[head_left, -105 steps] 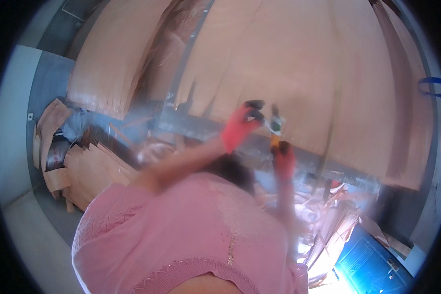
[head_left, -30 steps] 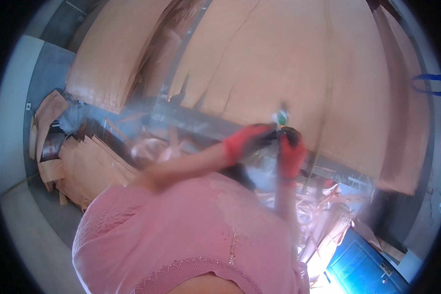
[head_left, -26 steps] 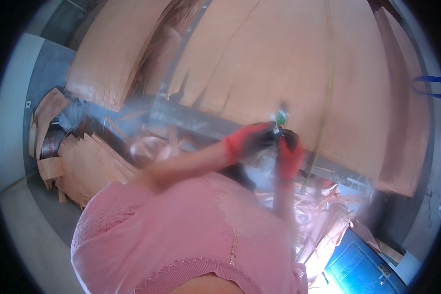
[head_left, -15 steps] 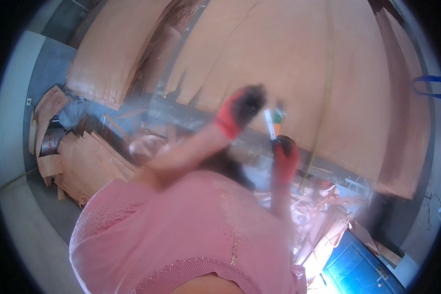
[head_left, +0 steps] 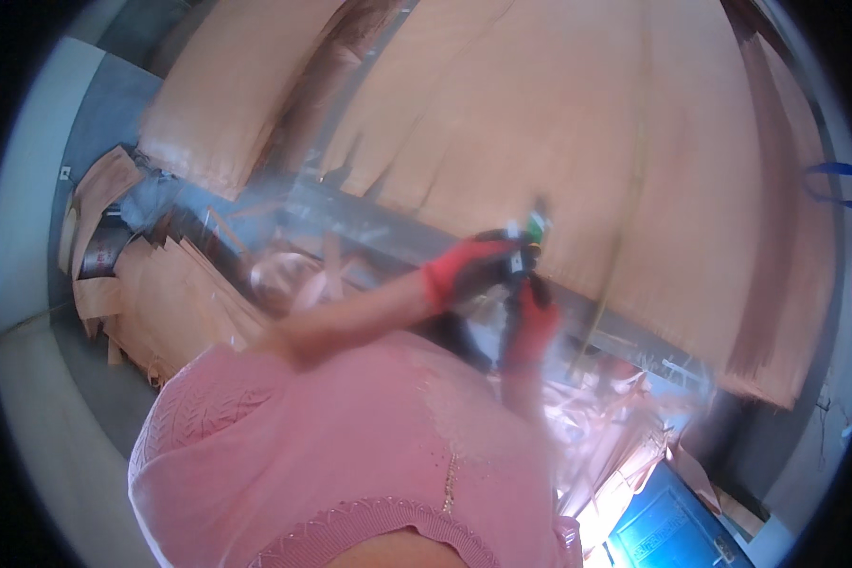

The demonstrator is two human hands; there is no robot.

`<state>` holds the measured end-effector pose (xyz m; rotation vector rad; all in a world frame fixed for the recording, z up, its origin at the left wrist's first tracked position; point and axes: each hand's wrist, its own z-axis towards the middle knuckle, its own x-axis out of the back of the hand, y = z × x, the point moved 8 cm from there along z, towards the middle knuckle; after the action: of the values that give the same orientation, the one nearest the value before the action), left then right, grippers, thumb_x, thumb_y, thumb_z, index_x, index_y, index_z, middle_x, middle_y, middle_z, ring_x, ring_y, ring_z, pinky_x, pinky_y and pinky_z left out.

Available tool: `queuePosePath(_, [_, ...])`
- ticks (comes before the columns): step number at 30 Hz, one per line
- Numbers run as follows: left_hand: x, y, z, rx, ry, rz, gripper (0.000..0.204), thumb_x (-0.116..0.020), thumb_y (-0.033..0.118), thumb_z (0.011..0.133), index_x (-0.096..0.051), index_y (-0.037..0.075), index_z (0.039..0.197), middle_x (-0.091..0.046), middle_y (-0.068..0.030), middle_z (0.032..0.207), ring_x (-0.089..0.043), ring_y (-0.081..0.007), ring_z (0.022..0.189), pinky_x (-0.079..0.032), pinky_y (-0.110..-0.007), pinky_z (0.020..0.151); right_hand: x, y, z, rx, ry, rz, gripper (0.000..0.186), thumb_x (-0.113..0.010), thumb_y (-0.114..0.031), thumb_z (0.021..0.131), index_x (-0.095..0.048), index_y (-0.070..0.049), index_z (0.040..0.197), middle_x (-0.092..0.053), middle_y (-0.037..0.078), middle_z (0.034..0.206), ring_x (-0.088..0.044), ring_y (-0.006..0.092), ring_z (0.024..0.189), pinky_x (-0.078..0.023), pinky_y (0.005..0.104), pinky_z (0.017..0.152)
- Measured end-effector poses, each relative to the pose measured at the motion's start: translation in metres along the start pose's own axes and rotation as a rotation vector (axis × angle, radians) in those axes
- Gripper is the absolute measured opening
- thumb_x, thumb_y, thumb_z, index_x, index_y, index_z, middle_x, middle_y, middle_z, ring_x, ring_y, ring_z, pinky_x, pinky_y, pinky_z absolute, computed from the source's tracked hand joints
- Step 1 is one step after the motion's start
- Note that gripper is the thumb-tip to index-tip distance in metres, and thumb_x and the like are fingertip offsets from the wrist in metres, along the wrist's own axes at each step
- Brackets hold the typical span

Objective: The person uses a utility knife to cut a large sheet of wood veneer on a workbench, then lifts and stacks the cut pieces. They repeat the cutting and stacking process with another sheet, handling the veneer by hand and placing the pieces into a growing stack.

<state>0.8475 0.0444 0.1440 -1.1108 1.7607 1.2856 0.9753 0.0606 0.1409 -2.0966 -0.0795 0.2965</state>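
My right hand (head_left: 532, 317), in a red glove with dark fingers, is closed around the lower end of a slim white-and-green tool (head_left: 537, 227). Its exact kind is blurred. My left hand (head_left: 473, 269), gloved the same way, has its fingers closed on the tool just above the right hand. The tool points upward over the near edge of a large wood veneer sheet (head_left: 511, 133). Gloves and fingers hide much of its lower part.
A yellow line (head_left: 640, 142) runs down the sheet. Another veneer stack (head_left: 227, 95) lies at the far left, with torn veneer pieces (head_left: 175, 293) below it. Scrap strips (head_left: 596, 407) pile up near a blue metal panel (head_left: 672, 525) at the lower right.
My left hand has come down and to the right, from above the sheet's edge onto the tool. My right hand has shifted slightly left and down, still holding it.
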Motion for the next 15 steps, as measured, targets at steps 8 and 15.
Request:
queuePosePath(8, [0.020, 0.047, -0.020, -0.084, 0.259, 0.094, 0.027, -0.062, 0.016, 0.096, -0.060, -0.003, 0.115, -0.068, -0.0150, 0.108, -0.069, -0.0249, 0.096, -0.055, -0.037, 0.090, 0.009, 0.025, 0.010, -0.084, -0.167, -0.360, 0.031, -0.065, -0.018, 0.094, -0.066, 0.001, 0.118, -0.071, 0.006, 0.101, -0.062, 0.0105, 0.085, -0.048, 0.0237, 0.074])
queuePosePath(15, [0.057, 0.088, -0.034, 0.022, 0.294, 0.941, 0.017, -0.071, 0.019, 0.085, -0.071, 0.005, 0.094, -0.064, 0.0038, 0.080, -0.056, -0.0051, 0.074, -0.044, -0.023, 0.064, -0.108, -0.055, 0.031, 0.350, -0.341, -0.311, 0.032, -0.071, -0.006, 0.082, -0.067, -0.003, 0.113, -0.059, 0.010, 0.123, -0.061, 0.0184, 0.106, -0.052, 0.0271, 0.078])
